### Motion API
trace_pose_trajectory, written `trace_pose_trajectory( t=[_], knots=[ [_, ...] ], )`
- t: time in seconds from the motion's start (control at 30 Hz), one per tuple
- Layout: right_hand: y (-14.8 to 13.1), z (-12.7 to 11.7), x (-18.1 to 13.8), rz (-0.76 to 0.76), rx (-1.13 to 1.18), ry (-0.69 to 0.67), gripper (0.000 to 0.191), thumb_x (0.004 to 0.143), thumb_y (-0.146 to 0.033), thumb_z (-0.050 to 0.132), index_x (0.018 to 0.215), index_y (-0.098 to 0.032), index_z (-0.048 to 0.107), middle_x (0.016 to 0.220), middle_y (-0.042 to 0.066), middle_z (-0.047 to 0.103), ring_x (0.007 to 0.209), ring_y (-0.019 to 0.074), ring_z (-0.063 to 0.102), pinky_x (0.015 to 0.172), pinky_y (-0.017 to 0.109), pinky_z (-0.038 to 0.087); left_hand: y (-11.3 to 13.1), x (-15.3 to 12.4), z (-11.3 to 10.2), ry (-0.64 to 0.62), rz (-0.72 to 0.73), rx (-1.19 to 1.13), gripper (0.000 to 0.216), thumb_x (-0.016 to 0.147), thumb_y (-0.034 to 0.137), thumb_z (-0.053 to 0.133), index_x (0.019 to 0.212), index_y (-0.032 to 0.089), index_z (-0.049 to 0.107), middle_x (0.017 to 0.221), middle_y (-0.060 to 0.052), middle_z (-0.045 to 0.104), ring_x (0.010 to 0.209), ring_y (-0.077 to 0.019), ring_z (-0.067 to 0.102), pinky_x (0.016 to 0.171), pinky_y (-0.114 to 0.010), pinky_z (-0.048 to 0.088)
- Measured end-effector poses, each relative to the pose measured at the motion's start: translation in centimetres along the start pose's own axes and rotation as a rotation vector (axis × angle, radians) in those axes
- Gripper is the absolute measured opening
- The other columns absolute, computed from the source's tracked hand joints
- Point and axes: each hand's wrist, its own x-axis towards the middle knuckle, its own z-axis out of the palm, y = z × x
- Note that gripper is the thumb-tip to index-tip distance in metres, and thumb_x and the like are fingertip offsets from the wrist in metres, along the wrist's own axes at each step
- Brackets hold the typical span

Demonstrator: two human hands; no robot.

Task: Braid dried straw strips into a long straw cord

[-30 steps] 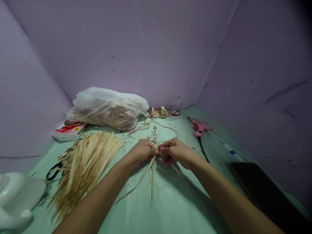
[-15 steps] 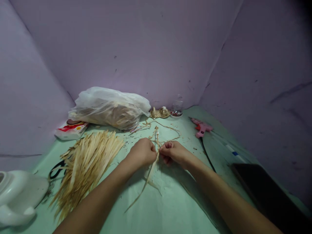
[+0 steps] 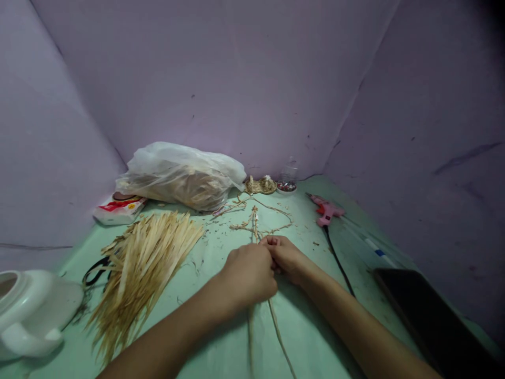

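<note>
My left hand (image 3: 248, 273) is closed, its back to the camera, gripping strands of dried plant fibre. My right hand (image 3: 284, 255) pinches the fibre strands (image 3: 278, 329) right beside it; the exact spot where the fingers meet is hidden behind my left hand. Two tails hang from below the hands toward me. Beyond the fingers the twisted fibre cord (image 3: 255, 223) runs up to a knotted end, with a loop of thin cord (image 3: 282, 213) lying around it on the table.
A fan of dried fibre strips (image 3: 152, 258) lies left, near a white ceramic pot (image 3: 33, 310). Behind stand a stuffed plastic bag (image 3: 185, 176), a box (image 3: 118, 209), woven slippers (image 3: 260, 184) and a bead container (image 3: 287, 185). Rightward are a pink glue gun (image 3: 326, 209) and a dark phone-like slab (image 3: 430, 321).
My left hand has moved right and toward me, crossing in front of my right fingers. The tail strands now hang straighter toward me. The view has shifted slightly.
</note>
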Motion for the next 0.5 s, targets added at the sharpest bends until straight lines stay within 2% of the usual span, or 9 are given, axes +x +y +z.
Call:
trace_pose_trajectory(
  t=[0.07, 0.1, 0.13, 0.23, 0.37, 0.5],
  knots=[
    [0.1, -0.1, -0.2, -0.011, 0.021, -0.002, 0.008, 0.060, -0.018, 0.049, 0.053, -0.016, 0.046, 0.034, -0.009, 0.037, 0.027, 0.0028, 0.025, 0.028, 0.015, 0.016, -0.1, 0.8, -1.7, 0.145, 0.044, 0.207, 0.025, 0.056, 0.015, 0.057, 0.038, 0.018, 0.040, 0.040, 0.000, 0.034, 0.056, -0.0192, 0.050, 0.053, -0.026, 0.031],
    [0.1, -0.1, -0.4, -0.019, 0.032, -0.004, 0.009, 0.061, -0.020, 0.050, 0.053, -0.016, 0.046, 0.035, -0.008, 0.037, 0.027, 0.0025, 0.025, 0.028, 0.015, 0.016, -0.3, 1.2, -2.4, 0.207, 0.027, 0.204, 0.023, 0.059, 0.017, 0.055, 0.040, 0.017, 0.042, 0.040, 0.000, 0.037, 0.050, -0.0166, 0.048, 0.050, -0.025, 0.030],
    [0.0, 0.0, -0.5, -0.029, 0.039, -0.004, 0.011, 0.062, -0.021, 0.051, 0.053, -0.016, 0.045, 0.036, -0.008, 0.038, 0.028, 0.0022, 0.025, 0.028, 0.015, 0.016, -0.5, 1.7, -2.8, 0.194, -0.027, 0.140, 0.019, 0.062, 0.017, 0.052, 0.044, 0.017, 0.046, 0.039, 0.000, 0.040, 0.044, -0.0140, 0.046, 0.046, -0.024, 0.030],
    [0.0, 0.1, -0.6, -0.049, 0.024, -0.001, 0.013, 0.063, -0.023, 0.051, 0.053, -0.016, 0.045, 0.037, -0.009, 0.038, 0.027, 0.0016, 0.025, 0.027, 0.015, 0.017, -1.2, 2.9, -2.7, 0.002, -0.221, -0.184, 0.011, 0.063, 0.011, 0.047, 0.053, 0.014, 0.051, 0.038, 0.000, 0.045, 0.032, -0.0101, 0.039, 0.038, -0.022, 0.028],
    [0.4, 0.0, -0.2, -0.071, 0.018, -0.013, 0.009, 0.062, -0.022, 0.051, 0.058, -0.015, 0.048, 0.041, -0.007, 0.045, 0.027, 0.0012, 0.026, 0.026, 0.015, 0.016, -1.7, 3.5, -1.0, -0.185, -0.282, -0.426, 0.013, 0.063, 0.005, 0.044, 0.053, 0.010, 0.052, 0.035, 0.001, 0.044, 0.030, -0.0062, 0.037, 0.034, -0.017, 0.028],
    [0.5, -0.4, -0.2, -0.083, 0.010, -0.034, 0.009, 0.062, -0.023, 0.051, 0.060, -0.015, 0.049, 0.042, -0.006, 0.047, 0.028, 0.0021, 0.029, 0.027, 0.015, 0.018, -2.2, 3.6, -0.7, -0.324, -0.341, -0.542, 0.013, 0.064, 0.004, 0.043, 0.056, 0.008, 0.053, 0.044, 0.000, 0.049, 0.034, -0.0043, 0.042, 0.034, -0.014, 0.030]
  ],
)
